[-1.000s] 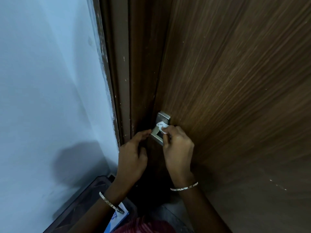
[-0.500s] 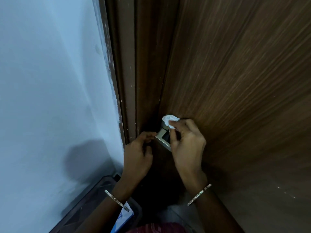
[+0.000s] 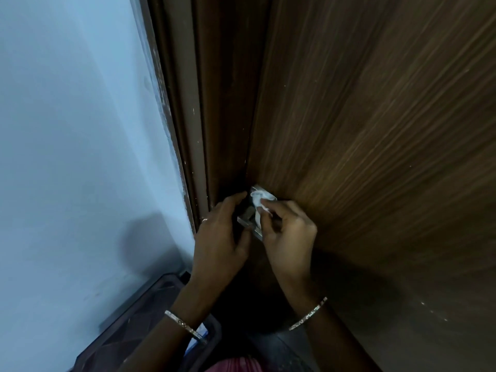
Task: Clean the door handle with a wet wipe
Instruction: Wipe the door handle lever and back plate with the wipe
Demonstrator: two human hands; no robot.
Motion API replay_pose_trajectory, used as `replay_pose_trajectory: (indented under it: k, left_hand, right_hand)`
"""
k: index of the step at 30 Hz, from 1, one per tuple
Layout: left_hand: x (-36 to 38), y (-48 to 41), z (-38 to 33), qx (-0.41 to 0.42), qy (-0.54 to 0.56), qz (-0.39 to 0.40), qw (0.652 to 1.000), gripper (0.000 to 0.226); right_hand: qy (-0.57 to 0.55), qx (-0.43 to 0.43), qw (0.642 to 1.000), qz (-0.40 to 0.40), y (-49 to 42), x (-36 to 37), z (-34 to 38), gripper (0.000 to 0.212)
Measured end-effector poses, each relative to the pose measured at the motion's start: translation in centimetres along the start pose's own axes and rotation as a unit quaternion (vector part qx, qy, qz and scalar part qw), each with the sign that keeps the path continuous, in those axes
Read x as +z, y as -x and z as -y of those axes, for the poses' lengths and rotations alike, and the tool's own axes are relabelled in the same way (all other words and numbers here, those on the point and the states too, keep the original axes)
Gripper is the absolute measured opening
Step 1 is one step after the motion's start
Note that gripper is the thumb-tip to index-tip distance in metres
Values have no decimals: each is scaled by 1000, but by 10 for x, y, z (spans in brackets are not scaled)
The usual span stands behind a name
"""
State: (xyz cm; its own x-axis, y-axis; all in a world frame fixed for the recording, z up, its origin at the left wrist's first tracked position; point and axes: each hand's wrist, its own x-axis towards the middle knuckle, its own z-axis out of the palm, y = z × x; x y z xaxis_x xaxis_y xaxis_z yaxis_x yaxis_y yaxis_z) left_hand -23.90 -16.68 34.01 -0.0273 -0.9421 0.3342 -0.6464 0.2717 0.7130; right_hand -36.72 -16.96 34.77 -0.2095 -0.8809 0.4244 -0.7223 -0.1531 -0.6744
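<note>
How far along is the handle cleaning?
Midway, it seems. The wipe is already crumpled in the right hand and pressed on the handle, while the left hand rests beside it. I cannot tell how much of the metal remains to be wiped.

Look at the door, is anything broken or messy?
Nothing looks broken. The wall's paint edge beside the door frame is ragged and flaky, and small white specks dot the door low on the right.

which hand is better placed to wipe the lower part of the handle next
Right. The right hand already pinches the wet wipe against the door handle; the left hand holds no wipe, resting beside it.
</note>
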Motion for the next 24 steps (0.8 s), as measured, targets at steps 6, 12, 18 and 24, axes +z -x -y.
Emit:
replay_pose_trajectory:
  k: [6, 12, 18, 24]
  left_hand:
    - [14, -21, -2, 64, 36, -26, 997, 35]
    - [15, -27, 8, 105, 7, -77, 991, 26]
    - [15, -41, 2, 124, -36, -144, 981, 19]
    - [22, -41, -2, 49, -31, -156, 986, 15]
  right_hand:
    - [-170, 60, 980, 80, 0, -9, -7, 33]
    - [-196, 60, 975, 87, 11, -18, -20, 44]
    - [-101, 75, 986, 109, 42, -32, -43, 24]
    - [-88, 73, 988, 102, 50, -33, -47, 21]
